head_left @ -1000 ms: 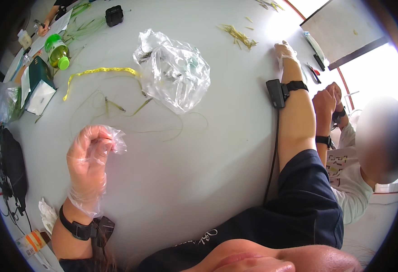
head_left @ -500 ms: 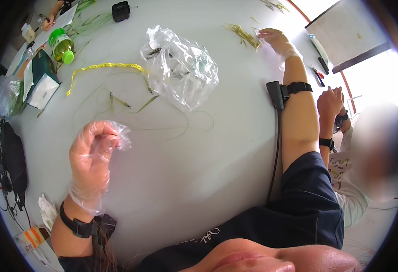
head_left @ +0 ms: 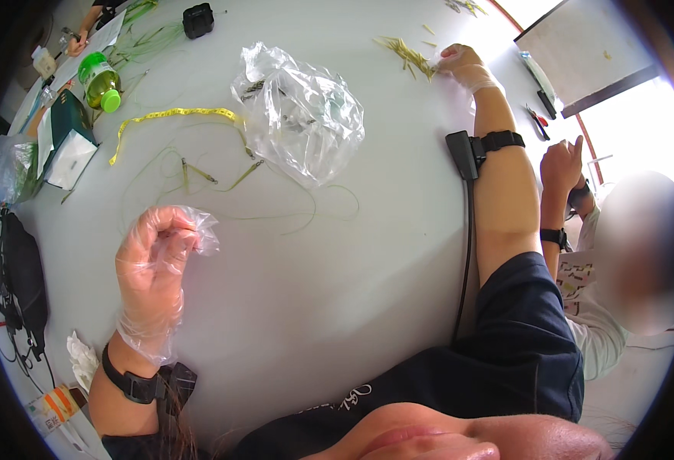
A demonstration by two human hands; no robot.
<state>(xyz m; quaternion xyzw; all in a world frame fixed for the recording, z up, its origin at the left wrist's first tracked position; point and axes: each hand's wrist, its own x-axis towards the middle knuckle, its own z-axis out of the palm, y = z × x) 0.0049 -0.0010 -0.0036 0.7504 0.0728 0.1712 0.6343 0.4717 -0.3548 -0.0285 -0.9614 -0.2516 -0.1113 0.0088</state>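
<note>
- Your left hand [head_left: 153, 253], left of frame, has its fingertips pinched together.
- Your right hand [head_left: 469, 70], upper right, is beside green stems [head_left: 406, 55]; cannot tell its grip.

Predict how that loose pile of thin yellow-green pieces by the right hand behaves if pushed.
The pile would probably scatter, not slide as one: its pieces crisscross loosely, and a few lie apart. Each is likely light, being so slim. They look fairly stiff, since most lie straight.
</note>
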